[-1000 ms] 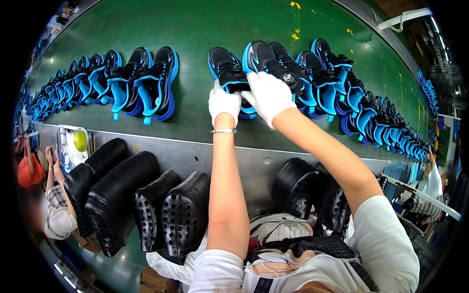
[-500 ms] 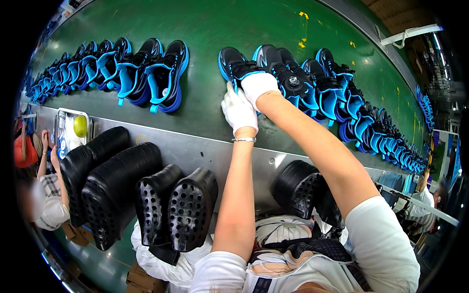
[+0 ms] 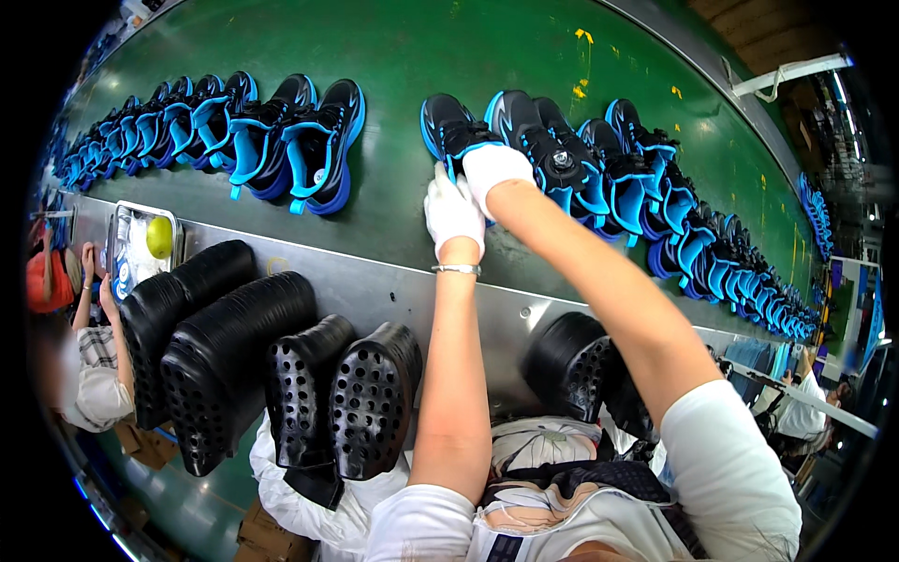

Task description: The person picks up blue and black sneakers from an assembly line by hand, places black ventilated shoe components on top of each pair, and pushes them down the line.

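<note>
Shoe [image 3: 448, 131], black and blue, lies on the green belt [image 3: 393, 56], long axis running away from me. I see my right hand [image 3: 492, 169] gripping it; left hand [image 3: 452, 211] fingers curled alongside, grip unclear. Bare belt lies left.

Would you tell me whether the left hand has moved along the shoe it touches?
No: the left hand stays at the heel of the same black-and-blue shoe; the belt's metal edge is unmoved.

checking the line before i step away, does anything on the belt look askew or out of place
Nothing looks spilled or damaged. The blue and black shoes sit in neat rows on the green belt, with one gap between the left row and the right row. Both gloved hands, left hand and right hand, are on the end shoe beside that gap.
</note>
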The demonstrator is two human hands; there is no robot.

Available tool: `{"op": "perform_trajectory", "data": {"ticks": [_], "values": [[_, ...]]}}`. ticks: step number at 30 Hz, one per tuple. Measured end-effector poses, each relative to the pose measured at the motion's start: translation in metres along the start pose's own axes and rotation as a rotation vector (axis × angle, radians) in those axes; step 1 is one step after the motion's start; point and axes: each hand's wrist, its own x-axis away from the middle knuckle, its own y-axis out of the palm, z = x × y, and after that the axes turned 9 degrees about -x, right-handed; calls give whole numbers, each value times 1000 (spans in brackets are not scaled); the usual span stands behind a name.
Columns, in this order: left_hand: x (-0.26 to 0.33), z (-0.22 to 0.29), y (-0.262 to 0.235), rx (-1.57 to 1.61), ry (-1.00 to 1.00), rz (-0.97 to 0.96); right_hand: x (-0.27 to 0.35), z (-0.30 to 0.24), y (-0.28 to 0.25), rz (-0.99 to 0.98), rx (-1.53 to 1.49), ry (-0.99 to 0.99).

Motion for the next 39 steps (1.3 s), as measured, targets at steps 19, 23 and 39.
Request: {"op": "perform_trajectory", "data": {"ticks": [19,23,39], "values": [[-47,-9,-22,-110,-193,-287,-35,29,-14,-286,-16,5],[-41,4,-16,-276,-245,-151,-38,33,-2,-241,-41,-15],[-45,22,-46,-414,-128,-41,10,45,-39,-92,-237,-245]]}}
